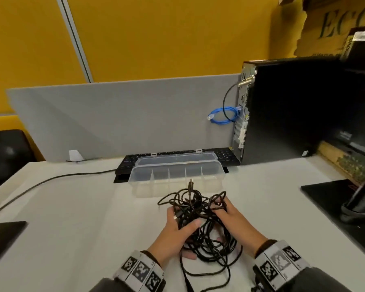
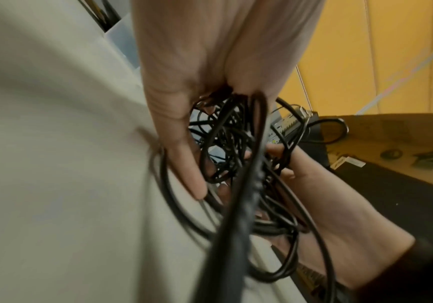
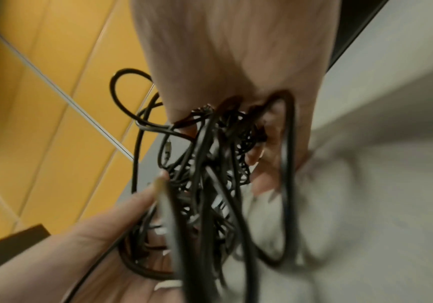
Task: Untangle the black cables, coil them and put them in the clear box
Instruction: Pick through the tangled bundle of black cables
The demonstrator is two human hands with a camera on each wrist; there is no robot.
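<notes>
My left hand (image 1: pixel 173 234) grips the tangle of black cables (image 1: pixel 200 224) from its left side, thumb curled over the top of the bundle, fingers wrapped in under it. My right hand (image 1: pixel 234 220) holds the same tangle from the right, fingers threaded into the loops and curled round several strands. Both wrist views confirm it: cable strands run out between the closed fingers of each hand, though the pictures are blurred.

The knot is lifted between my hands just above the white table (image 1: pixel 72 207). Loose loops hang down and trail onto the tabletop toward me. One plug end (image 1: pixel 191 183) sticks up from the top of the bundle, pointing toward the box.

The clear box (image 1: pixel 177 175) sits on the table just beyond the cables, lid (image 1: pixel 175 160) open and leaning back. Dividers split it into a row of compartments; I see nothing in them.

Behind the box lies a black keyboard (image 1: pixel 226 157), its cord (image 1: pixel 46 182) running off left across the table. A black computer tower (image 1: pixel 282 110) stands to the right, with a blue network cable (image 1: pixel 221 118) coiled at its rear panel. A grey partition (image 1: pixel 114 114) backs the desk, yellow wall (image 1: pixel 156 34) above it.
</notes>
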